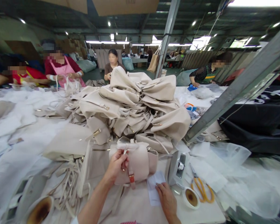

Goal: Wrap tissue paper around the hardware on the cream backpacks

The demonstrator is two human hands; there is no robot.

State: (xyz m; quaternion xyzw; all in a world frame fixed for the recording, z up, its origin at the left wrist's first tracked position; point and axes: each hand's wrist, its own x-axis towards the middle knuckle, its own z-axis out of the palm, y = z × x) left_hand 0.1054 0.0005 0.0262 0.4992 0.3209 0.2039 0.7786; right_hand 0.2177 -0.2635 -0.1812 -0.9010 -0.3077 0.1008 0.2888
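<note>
A small beige bag (140,158) with a front flap and a buckled strap stands in front of me. My left hand (118,166) is closed, pinching a pale strap at the top of its flap. A reddish-orange piece (131,178) covers the buckle low on the front. To the right of the bag, the curled fingers of my right hand (166,199) are on a white paper slip (154,191), near its right edge; the thumb is hidden. Beyond, a large heap of beige bags (130,102) rises on the table.
Orange-handled scissors (202,188), a tape dispenser (177,169) and a bowl of brown liquid (191,198) lie right. Another brown-stained bowl (39,211) and loose straps (66,183) are left. A metal post (224,105) slants across the right. Co-workers sit across the table.
</note>
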